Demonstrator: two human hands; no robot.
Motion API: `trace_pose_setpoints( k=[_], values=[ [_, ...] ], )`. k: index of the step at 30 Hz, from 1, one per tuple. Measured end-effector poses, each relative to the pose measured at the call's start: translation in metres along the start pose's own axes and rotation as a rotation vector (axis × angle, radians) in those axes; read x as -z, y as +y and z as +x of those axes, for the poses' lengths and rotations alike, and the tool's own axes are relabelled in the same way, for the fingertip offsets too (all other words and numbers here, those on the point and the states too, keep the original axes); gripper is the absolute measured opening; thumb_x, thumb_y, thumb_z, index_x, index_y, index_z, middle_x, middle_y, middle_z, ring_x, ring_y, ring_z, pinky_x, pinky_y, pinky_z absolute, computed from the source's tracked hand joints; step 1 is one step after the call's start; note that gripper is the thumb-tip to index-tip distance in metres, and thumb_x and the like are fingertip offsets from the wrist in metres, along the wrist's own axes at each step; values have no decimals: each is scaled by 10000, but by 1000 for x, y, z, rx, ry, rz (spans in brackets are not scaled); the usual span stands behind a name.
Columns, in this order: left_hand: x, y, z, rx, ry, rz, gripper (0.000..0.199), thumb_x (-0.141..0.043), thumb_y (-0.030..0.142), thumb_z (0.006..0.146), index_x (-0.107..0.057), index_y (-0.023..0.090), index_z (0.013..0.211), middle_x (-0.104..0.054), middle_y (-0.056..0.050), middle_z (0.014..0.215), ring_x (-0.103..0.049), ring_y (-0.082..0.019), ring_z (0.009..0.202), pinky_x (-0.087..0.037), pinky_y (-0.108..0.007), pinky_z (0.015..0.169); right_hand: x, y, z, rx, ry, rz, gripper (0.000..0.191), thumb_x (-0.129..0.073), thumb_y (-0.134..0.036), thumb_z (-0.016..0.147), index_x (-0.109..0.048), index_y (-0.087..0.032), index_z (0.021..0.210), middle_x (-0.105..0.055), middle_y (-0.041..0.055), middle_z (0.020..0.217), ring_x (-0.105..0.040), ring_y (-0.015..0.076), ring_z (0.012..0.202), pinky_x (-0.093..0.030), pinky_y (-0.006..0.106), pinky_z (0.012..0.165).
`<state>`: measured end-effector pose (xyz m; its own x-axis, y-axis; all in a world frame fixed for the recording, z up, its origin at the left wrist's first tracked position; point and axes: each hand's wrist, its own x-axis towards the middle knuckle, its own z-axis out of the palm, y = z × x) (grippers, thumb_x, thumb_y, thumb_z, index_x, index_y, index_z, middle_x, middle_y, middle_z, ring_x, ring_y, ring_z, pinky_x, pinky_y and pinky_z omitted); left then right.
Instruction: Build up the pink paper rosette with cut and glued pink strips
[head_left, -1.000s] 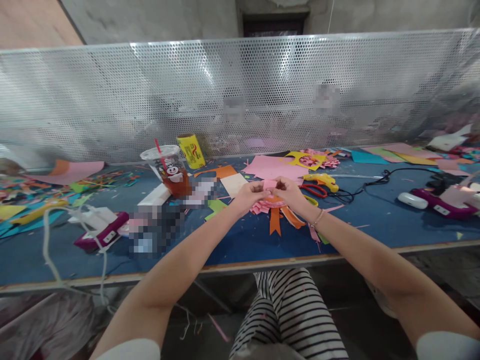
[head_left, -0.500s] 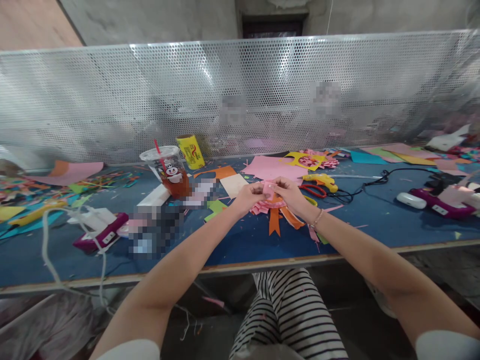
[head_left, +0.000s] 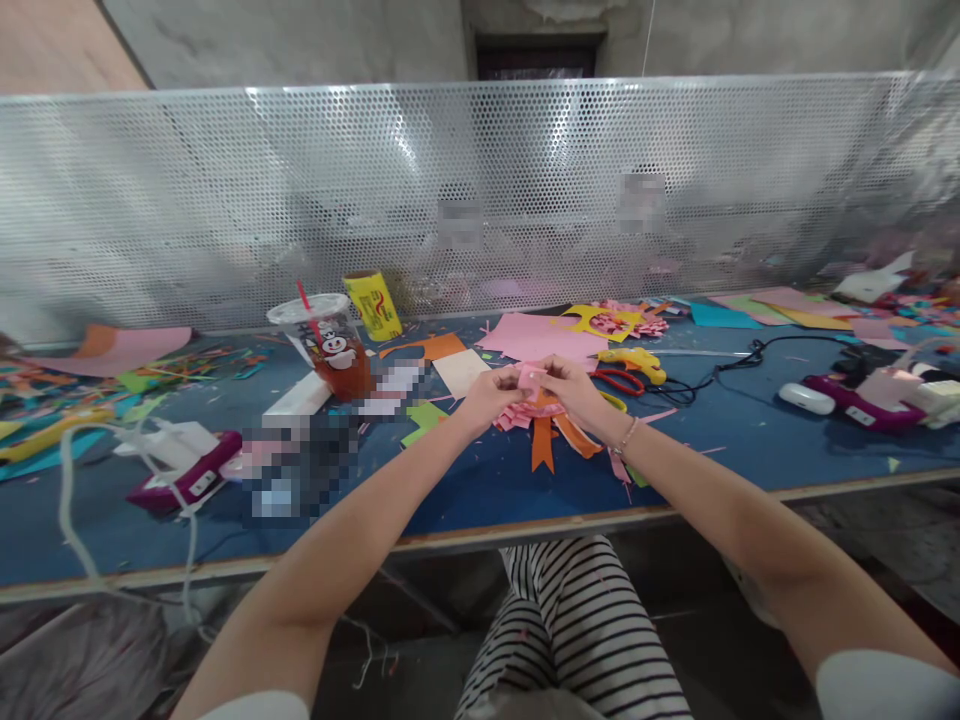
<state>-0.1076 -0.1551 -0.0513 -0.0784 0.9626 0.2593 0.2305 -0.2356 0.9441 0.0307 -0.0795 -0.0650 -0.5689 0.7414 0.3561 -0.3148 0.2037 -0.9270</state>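
Observation:
Both hands meet over the blue table [head_left: 465, 500]. My left hand [head_left: 491, 393] is closed on the left edge of a small pink piece [head_left: 530, 379]. The fingers of my right hand [head_left: 568, 387] pinch the same piece from the right. Just beneath them lies a fringed pink paper rosette [head_left: 517, 415], with orange ribbon tails [head_left: 543, 445] hanging toward me. Its upper part is partly hidden by my fingers. Beyond my hands is a pink paper sheet [head_left: 544, 338].
A yellow glue gun [head_left: 637, 364] and red-handled scissors [head_left: 619, 381] lie right of my hands. On the left stand a drink cup [head_left: 334, 350], a yellow box [head_left: 373, 305] and a purple power strip [head_left: 187, 482] with white cables. A perforated metal screen [head_left: 337, 190] closes the back.
The view has shifted slightly, so the table items appear a little further left. The small pink piece is tilted differently between my fingers; both hands still hold it.

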Motion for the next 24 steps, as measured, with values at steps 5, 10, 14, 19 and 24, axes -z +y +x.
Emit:
trace_pose_setpoints(
  k=[5,10,14,19,24],
  values=[
    [0,1,-1,5,5,-14,90,-636,191,617,-597,130,671,-529,27,592,-457,-70,541,-362,-205,530,-1,-2,-2,-17,-1,-7,293,-682,-399,598,-534,-182,730,-514,-48,638,-445,79,589,-366,231,567],
    [-2,3,-2,61,71,-93,151,-644,217,621,-591,135,737,-557,11,675,-525,-88,607,-454,-224,588,-1,-6,-3,-55,4,-3,319,-688,-402,570,-499,-183,705,-488,-59,636,-436,71,575,-358,224,555],
    [-3,7,-3,93,135,-158,246,-672,260,621,-555,147,806,-575,3,733,-577,-113,645,-496,-255,597,0,-7,-3,-76,-32,-10,291,-676,-376,576,-483,-188,685,-475,-64,633,-439,74,583,-371,231,580],
    [-1,5,-1,68,134,-139,318,-699,268,610,-543,160,866,-591,0,782,-594,-120,679,-507,-260,618,1,-4,0,-69,-52,-96,223,-647,-334,600,-508,-183,686,-494,-52,651,-445,83,599,-352,228,559],
    [2,0,4,42,138,-110,382,-733,282,572,-545,155,881,-603,8,763,-572,-102,633,-498,-264,639,2,1,7,-39,-72,-151,184,-625,-281,619,-483,-187,688,-480,-56,636,-437,81,603,-370,223,554]
  ],
)
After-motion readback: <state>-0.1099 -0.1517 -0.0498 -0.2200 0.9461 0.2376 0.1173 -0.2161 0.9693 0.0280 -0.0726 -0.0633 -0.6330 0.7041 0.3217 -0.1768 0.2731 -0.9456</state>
